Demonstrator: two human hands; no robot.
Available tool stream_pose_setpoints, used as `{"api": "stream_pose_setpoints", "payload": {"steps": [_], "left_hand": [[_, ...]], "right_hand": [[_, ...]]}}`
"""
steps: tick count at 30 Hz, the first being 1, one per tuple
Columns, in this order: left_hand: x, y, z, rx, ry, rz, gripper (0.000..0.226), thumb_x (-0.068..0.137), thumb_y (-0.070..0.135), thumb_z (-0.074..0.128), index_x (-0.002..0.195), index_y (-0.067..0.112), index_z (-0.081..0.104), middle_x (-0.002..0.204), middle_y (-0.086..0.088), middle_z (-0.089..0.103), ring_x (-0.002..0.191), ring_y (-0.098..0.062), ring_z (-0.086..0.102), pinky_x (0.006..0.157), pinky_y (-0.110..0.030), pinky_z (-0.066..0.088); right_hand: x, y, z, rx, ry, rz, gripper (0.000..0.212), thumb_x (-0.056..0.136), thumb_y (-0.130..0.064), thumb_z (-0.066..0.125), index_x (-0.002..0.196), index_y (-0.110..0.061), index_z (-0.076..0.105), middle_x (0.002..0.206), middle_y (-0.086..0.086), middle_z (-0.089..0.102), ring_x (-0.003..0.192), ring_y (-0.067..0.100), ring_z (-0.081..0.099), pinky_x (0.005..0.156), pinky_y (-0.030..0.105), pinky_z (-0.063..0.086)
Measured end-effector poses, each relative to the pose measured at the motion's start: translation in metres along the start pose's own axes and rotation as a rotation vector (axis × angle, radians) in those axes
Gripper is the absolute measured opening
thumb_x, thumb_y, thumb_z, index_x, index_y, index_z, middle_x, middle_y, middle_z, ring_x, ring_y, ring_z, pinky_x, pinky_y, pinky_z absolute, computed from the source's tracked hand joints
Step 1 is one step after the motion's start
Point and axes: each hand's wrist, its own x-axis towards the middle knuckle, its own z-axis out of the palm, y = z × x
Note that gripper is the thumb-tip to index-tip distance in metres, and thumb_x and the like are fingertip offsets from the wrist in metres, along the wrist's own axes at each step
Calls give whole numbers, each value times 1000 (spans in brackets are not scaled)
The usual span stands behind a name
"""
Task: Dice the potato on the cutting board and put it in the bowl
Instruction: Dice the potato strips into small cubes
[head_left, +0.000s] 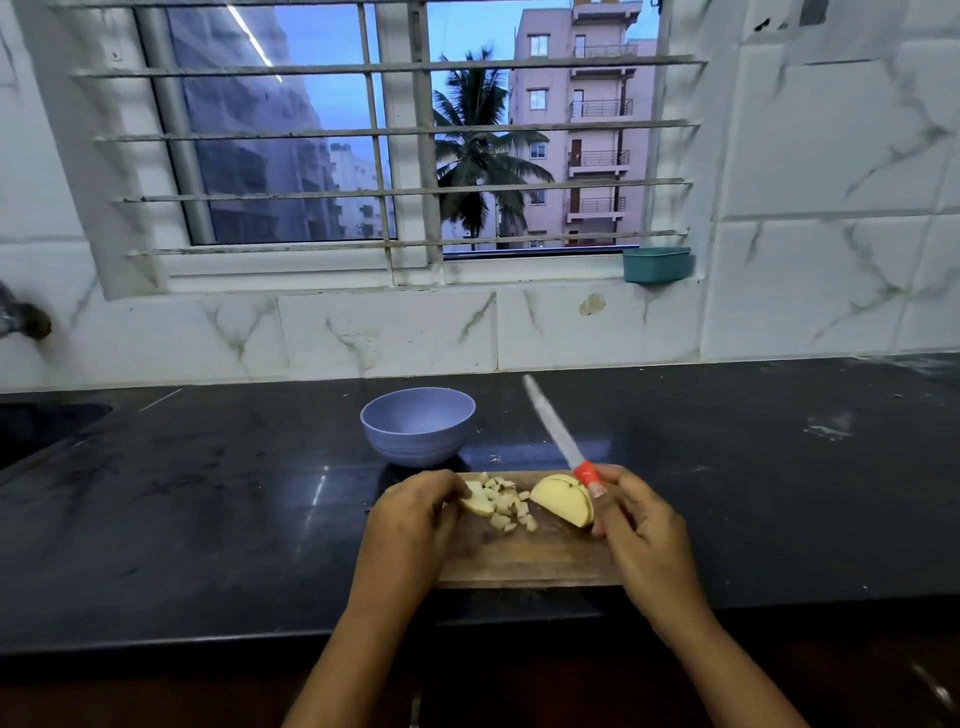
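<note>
A black stone countertop (208, 519) runs below white marble-look wall tiles (810, 291) and a barred window (395, 156); a teal container (657, 265) sits on the sill. The wooden cutting board (524, 564) lies at the counter's front edge, with the empty lavender bowl (418, 423) just behind it. On the board, diced potato pieces (506, 506) lie between the hands. The left hand (410, 519) pinches a small potato chunk (477, 503) at the board's left. The right hand (641, 530) grips a red-handled knife (558, 436), blade raised, beside the potato half (563, 501).
</note>
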Motion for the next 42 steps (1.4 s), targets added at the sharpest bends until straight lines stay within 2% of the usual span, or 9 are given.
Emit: {"api": "stream_pose_setpoints", "payload": {"steps": [3, 7, 12, 15, 22, 27, 31, 36, 42], "left_hand": [[-9, -6, -4, 120, -132, -144, 20, 80, 3, 63, 86, 22, 69, 89, 6, 68, 83, -11, 62, 73, -24, 48], [-11, -6, -5, 94, -201, -161, 21, 82, 7, 61, 90, 23, 72, 95, 6, 72, 92, -13, 65, 82, -28, 50], [-17, -2, -10, 17, -174, -181, 16, 84, 14, 63, 89, 25, 73, 90, 12, 71, 80, -3, 63, 80, -23, 51], [-20, -1, -13, -18, -221, -174, 9, 83, 31, 67, 91, 28, 68, 91, 19, 61, 89, 0, 58, 80, -18, 45], [-14, 2, -10, 32, -261, -316, 31, 72, 53, 72, 91, 33, 58, 91, 16, 56, 94, -5, 51, 80, -25, 41], [-11, 6, 0, 126, -258, -381, 58, 71, 62, 67, 122, 35, 54, 119, 11, 57, 121, -10, 40, 97, -30, 35], [-11, 5, -1, 94, -258, -417, 60, 71, 61, 68, 124, 36, 57, 122, 10, 55, 125, -10, 39, 102, -29, 33], [-15, 7, -4, 75, -249, -416, 51, 74, 59, 67, 119, 36, 61, 120, 10, 53, 124, -9, 40, 103, -31, 34], [-15, 7, -5, 47, -240, -404, 45, 75, 54, 69, 115, 33, 64, 99, 18, 46, 121, -8, 42, 101, -30, 35]], "right_hand": [[-1, -13, -4, -262, -257, -74, 18, 92, -27, 61, 100, -41, 66, 101, -13, 61, 96, -3, 54, 77, 8, 41], [-8, -28, -9, -572, -426, -143, 26, 95, -35, 54, 120, -38, 63, 100, -18, 51, 95, -3, 46, 78, 13, 42], [-16, -45, -4, -731, -398, -128, 34, 99, -41, 44, 132, -45, 51, 101, -18, 49, 87, 2, 49, 73, 17, 45], [-19, -49, -1, -758, -383, -124, 35, 99, -41, 42, 132, -45, 50, 102, -19, 49, 85, 2, 48, 64, 13, 39], [-29, -57, 6, -653, -419, 6, 40, 101, -27, 41, 140, -37, 42, 120, -10, 54, 106, 4, 47, 81, 16, 38], [-36, -68, 22, -751, -457, 60, 54, 99, -13, 37, 146, -37, 26, 126, -4, 49, 104, 12, 50, 80, 21, 40], [-23, -72, 33, -939, -505, 78, 58, 99, -11, 39, 149, -36, 22, 124, -2, 52, 106, 16, 55, 72, 24, 38], [-5, -96, 37, -1090, -609, 36, 51, 96, -9, 46, 142, -29, 37, 117, 4, 58, 101, 20, 60, 61, 26, 37], [4, -117, 46, -1110, -634, 15, 27, 94, -14, 50, 120, -17, 58, 113, 5, 61, 86, 19, 55, 64, 28, 36]]}}
